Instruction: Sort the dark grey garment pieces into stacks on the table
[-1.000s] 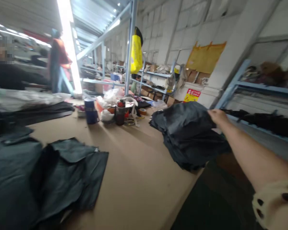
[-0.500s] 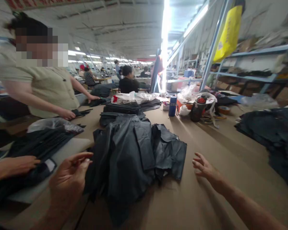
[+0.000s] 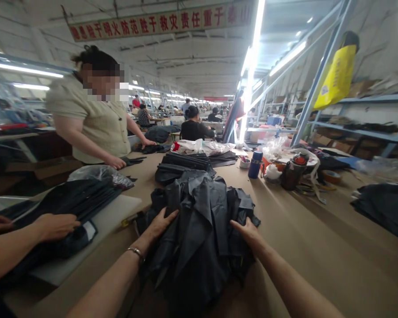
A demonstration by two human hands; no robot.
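A heaped bundle of dark fabric pieces lies on the brown table right in front of me, its loose lower ends spread toward me. My left hand, with a bracelet at the wrist, grips the bundle's left side, thumb on top and fingers partly hidden in the folds. On the opposite side my right hand takes hold of the cloth, its fingertips partly tucked behind the edge. Just beyond the bundle, touching it, is a stack of folded dark fabric.
At left, a co-worker's hand rests on dark garments over a white board. Another person stands across the table. A blue flask, a dark bottle and tape stand back right. More dark cloth lies at right.
Both hands have come inward from either side of the bundle and taken hold of it; its sides are now drawn closer together. The view has tilted up and shifted left.
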